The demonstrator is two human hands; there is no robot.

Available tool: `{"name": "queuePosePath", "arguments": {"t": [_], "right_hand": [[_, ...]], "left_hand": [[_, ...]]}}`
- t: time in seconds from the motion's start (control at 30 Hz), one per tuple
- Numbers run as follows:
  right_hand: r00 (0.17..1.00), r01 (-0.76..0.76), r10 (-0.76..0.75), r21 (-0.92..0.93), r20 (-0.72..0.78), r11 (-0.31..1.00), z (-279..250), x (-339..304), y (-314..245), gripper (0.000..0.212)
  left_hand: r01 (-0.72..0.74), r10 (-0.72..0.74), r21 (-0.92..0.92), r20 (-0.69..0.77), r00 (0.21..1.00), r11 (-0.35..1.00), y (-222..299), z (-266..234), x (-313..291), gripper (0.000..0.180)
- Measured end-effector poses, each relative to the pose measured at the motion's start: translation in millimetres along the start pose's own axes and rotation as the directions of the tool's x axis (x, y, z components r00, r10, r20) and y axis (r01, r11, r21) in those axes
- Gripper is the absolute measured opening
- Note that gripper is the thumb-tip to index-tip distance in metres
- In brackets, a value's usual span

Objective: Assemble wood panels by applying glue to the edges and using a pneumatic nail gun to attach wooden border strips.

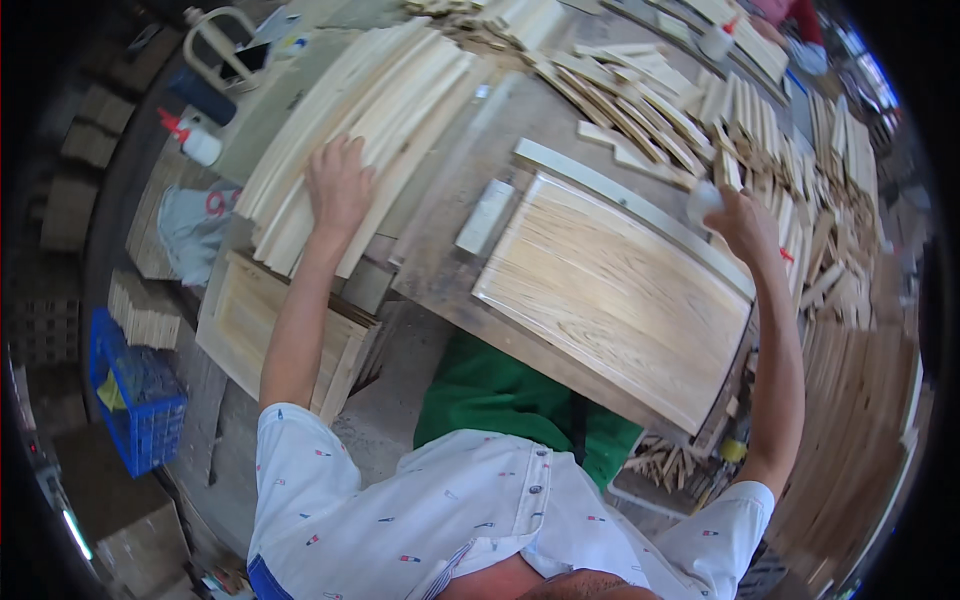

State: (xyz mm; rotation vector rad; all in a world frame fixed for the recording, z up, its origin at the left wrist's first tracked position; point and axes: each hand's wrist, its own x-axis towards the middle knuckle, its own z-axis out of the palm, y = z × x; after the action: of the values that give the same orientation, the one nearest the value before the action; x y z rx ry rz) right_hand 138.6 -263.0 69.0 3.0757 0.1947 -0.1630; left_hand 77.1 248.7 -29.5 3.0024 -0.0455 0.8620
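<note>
My left hand (340, 187) lies over a stack of long pale wooden strips (400, 85), its fingers bent around a strip in the stack. My right hand (748, 228) is closed around a white glue bottle (704, 204); a red tip shows on the other side of the hand. Between my hands, a rectangular wooden panel (610, 300) lies on the workbench in front of me, with narrow raised strips along its edges. Against its far long side sits a pale straight bar (630, 208). A short pale block (485, 216) rests beside the panel's left end.
Loose wood offcuts (640, 105) are heaped at the far right. A second glue bottle (198, 140) with a red cap, a dark blue cup (203, 95) and a grey cloth bag (195, 230) are at the left. Lower left holds a blue plastic crate (150, 410). Another person's arm (805, 35) shows top right.
</note>
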Motion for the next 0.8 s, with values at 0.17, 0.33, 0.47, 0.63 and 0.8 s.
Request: {"name": "queuePosePath", "arguments": {"t": [0.17,0.33,0.47,0.63,0.8], "right_hand": [[0.985,0.136,-0.087,-0.358,0.151,0.924,17,58,-21,0.017],[0.875,0.418,-0.416,-0.046,-0.248,0.907,20,47,-54,0.024],[0.873,0.474,-0.414,0.246,-0.260,0.845,27,-9,-77,0.030],[0.972,0.231,-0.193,0.678,-0.133,0.698,28,-94,-71,0.027],[0.988,-0.145,0.052,0.989,0.144,0.023,43,-137,-47,0.047]], "left_hand": [[0.037,-0.033,-0.041,0.085,0.996,0.998,-7,1,8,0.046],[-0.008,0.008,-0.012,0.037,0.999,1.000,-11,2,18,0.037],[-0.075,0.070,0.089,0.058,0.996,0.993,-11,8,21,0.033],[0.056,-0.030,-0.320,0.087,0.996,0.946,23,-14,16,0.042],[0.033,0.149,-0.598,0.251,0.956,0.801,97,-84,-9,0.045]]}}
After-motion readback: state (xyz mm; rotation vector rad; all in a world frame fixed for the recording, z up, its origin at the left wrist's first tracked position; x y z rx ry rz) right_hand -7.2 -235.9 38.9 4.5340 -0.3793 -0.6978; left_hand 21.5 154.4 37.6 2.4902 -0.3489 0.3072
